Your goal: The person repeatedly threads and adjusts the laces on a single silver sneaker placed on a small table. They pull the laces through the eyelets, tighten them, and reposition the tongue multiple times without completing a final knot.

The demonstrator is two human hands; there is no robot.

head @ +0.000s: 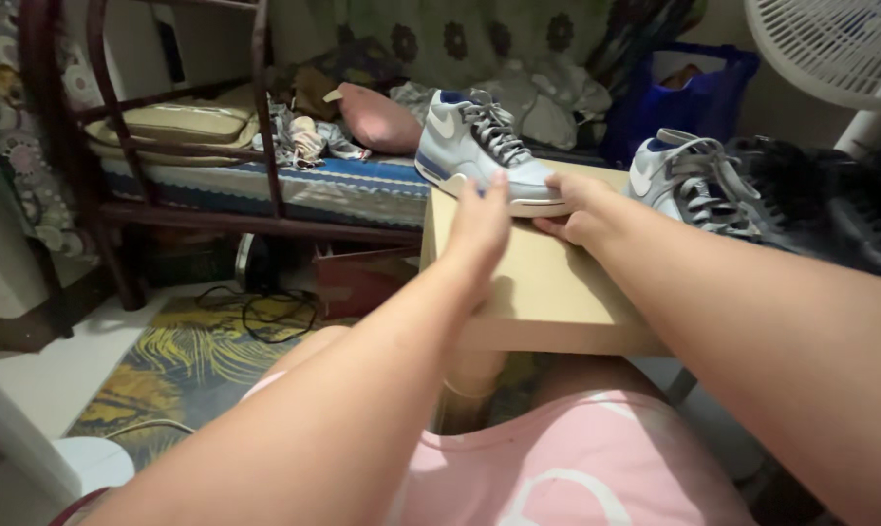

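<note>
Left hand [479, 222] is out flat, fingers together and extended, fingertips touching the side of the white-and-grey high-top sneaker with blue trim and grey laces [484, 156], about the middle of its sole edge. Right hand [572, 209] comes in from the other side, fingers curled loosely, fingertips on the toe end of the same sneaker's sole; whether it truly pinches the sole, I cannot tell. Neither hand has closed around the shoe.

The sneaker sits just beyond both hands, on the far edge of the pale tan wooden surface [547, 292], upright on its sole. Its long axis runs across the view: heel and ankle collar off to the left of the left hand, toe pointing toward the right hand. Both hands are equally close, one at mid-sole, one at the toe.

Further right of the right hand, the matching second sneaker [689, 180] stands at the surface's far right corner, apart from the first. Past it, a dark black shoe [830, 209], and above that a white fan [830, 44].

Behind the sneakers, a blue plastic bag [698, 97], no label readable. Far left of the left hand, a bed [265, 185] with a striped blue mattress, a pink cushion [377, 117] and loose clothes.
</note>
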